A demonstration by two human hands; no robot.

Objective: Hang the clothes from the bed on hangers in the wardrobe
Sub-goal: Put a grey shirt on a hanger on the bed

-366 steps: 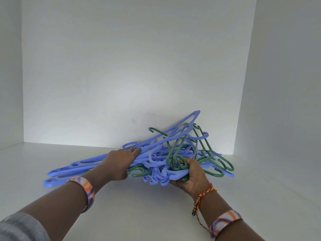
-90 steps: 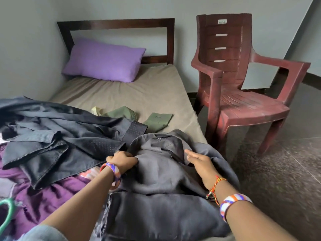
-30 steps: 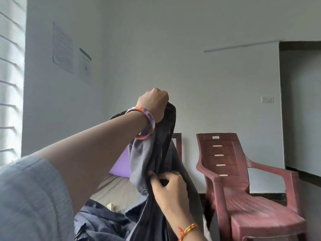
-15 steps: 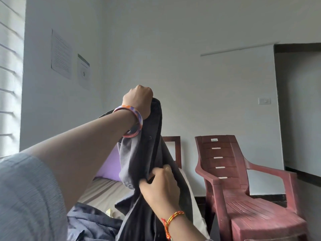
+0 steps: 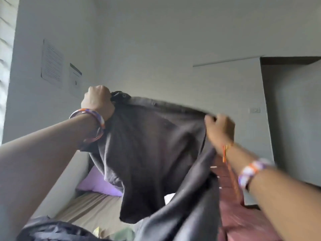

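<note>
I hold a dark grey garment (image 5: 149, 153) up in the air, spread wide between both hands above the bed (image 5: 90, 207). My left hand (image 5: 97, 101) grips its top edge at the left corner in a fist. My right hand (image 5: 219, 127) grips the same edge at the right, fingers curled round the cloth. The garment hangs down in folds toward the bed. More dark clothes (image 5: 52, 230) lie on the bed at the bottom left. No hanger is in view.
A purple pillow (image 5: 97, 185) lies at the head of the bed. The red plastic chair (image 5: 243, 220) stands right of the bed, mostly hidden by the garment and my right arm. Papers (image 5: 52, 61) are stuck on the left wall.
My right hand has slid right along the garment's top edge, away from my left hand. The garment, bunched before, is now stretched wide between both hands.
</note>
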